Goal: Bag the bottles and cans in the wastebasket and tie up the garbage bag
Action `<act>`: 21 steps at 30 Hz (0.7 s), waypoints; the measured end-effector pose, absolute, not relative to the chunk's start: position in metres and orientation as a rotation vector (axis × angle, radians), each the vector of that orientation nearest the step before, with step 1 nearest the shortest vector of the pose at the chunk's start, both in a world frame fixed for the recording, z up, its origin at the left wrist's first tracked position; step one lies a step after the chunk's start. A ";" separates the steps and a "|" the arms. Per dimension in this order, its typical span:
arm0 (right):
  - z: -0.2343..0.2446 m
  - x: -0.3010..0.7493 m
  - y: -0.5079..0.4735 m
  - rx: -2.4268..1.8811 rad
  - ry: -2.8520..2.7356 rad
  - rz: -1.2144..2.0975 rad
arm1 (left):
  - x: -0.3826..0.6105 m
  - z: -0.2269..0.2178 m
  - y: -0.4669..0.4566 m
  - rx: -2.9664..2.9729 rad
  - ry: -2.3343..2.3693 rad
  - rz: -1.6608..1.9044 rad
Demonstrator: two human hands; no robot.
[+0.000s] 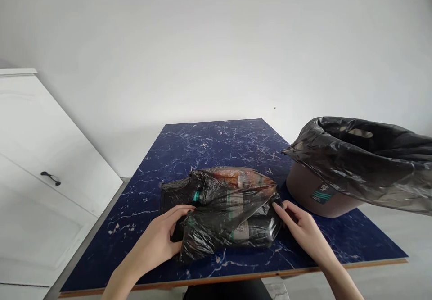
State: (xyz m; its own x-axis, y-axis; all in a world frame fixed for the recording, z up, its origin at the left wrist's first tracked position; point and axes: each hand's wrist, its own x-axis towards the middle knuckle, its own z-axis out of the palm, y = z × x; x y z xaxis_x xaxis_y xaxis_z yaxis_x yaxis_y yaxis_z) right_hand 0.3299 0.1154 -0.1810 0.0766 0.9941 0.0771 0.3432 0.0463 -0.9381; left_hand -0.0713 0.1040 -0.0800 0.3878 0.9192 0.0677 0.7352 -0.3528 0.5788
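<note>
A thin black plastic bag (pixel 212 223) lies on its side near the table's front edge. Through the film I make out bottle-like shapes, an orange-brown item and pale labels; a teal cap (pixel 196 195) shows near its left part. My left hand (pixel 162 232) is closed on the gathered film at the bag's left end, thumb below and fingers above. At the opposite end, my right hand (pixel 302 230) pinches a bit of the film between thumb and forefinger.
A brown bin (pixel 302 183) lined with a black bin liner (pixel 364 169) stands at the right of the dark blue marble-patterned table (pixel 209 142). The liner hangs over the bin's rim. A white cabinet (pixel 40 210) is at the left, and a pale wall rises behind.
</note>
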 end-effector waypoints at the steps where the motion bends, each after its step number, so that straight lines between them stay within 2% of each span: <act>1: -0.181 0.330 0.115 -1.453 -1.420 0.907 | -0.072 -0.083 0.104 2.191 1.437 0.537; 12: -0.181 0.332 0.114 -1.462 -1.402 0.886 | -0.075 -0.092 0.102 2.160 1.408 0.610; 21: -0.180 0.337 0.118 -1.417 -1.204 0.911 | -0.104 -0.081 0.074 1.720 1.664 1.103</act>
